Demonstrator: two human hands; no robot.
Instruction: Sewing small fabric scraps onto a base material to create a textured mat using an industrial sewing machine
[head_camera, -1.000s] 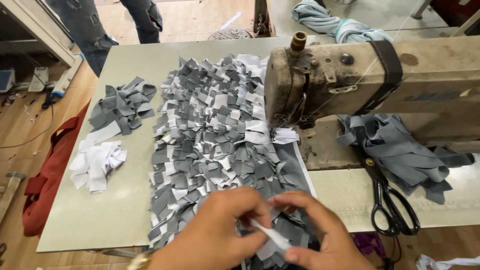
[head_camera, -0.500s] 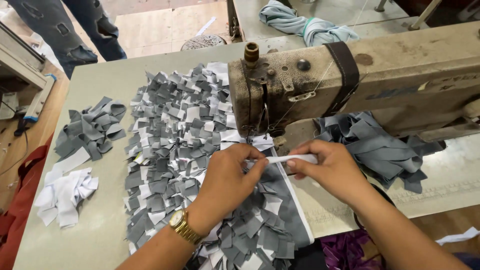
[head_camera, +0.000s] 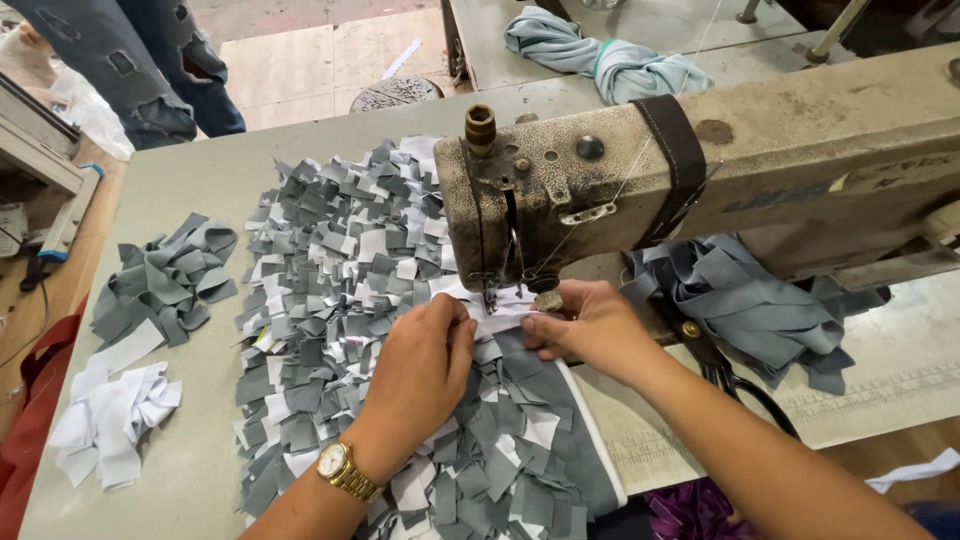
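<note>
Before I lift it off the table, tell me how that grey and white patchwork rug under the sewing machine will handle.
The patchwork rug probably droops: it is cloth, lying flat. Its loose strip ends stick up, so they may snag on the sewing machine. Covering much of the table, it likely needs both hands.

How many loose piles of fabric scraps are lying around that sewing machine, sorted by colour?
Grey piles: 2, one at the table's left, one right of the sewing machine
White piles: 1, at the near left
Total: 3
Both the left hand and the right hand rest on the patchwork mat, not counted.
</note>
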